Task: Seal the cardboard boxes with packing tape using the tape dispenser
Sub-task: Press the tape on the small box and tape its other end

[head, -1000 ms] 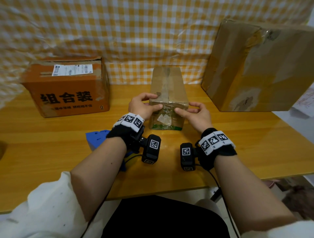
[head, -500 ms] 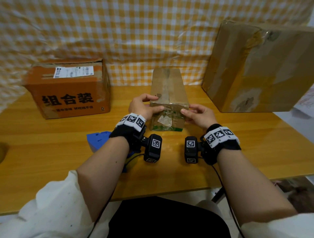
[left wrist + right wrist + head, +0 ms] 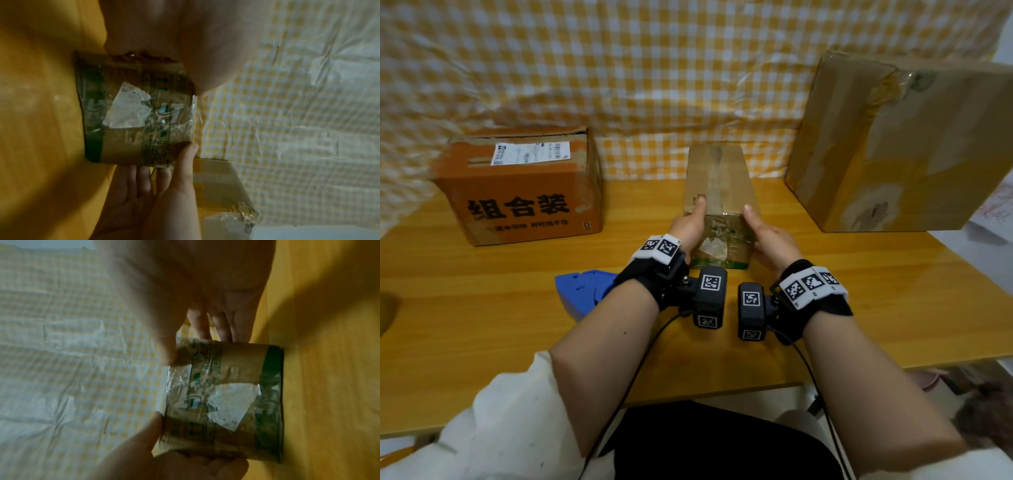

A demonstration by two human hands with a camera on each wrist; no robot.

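A narrow brown cardboard box (image 3: 717,185) lies lengthwise at the middle of the wooden table (image 3: 482,325). A strip of clear tape runs along its top seam, and crinkled tape (image 3: 717,246) covers its near end. My left hand (image 3: 688,228) presses flat on the box's left side with the thumb on the top. On the right side my right hand (image 3: 765,236) does the same, fingers straight. The wrist views show the taped end (image 3: 139,116) (image 3: 226,399) between the right hand's fingers (image 3: 141,181) and the left hand's thumb (image 3: 152,426). A blue tape dispenser (image 3: 582,291) lies behind my left wrist, untouched.
An orange printed box (image 3: 517,195) with a shipping label stands at the back left. A large brown box (image 3: 893,144) leans at the back right. A yellow checked cloth (image 3: 654,68) hangs behind the table. The table's front edge is just under my forearms.
Both hands have left the near top edge of the narrow box and slid out to its two sides, thumbs now on top. The box has barely moved.
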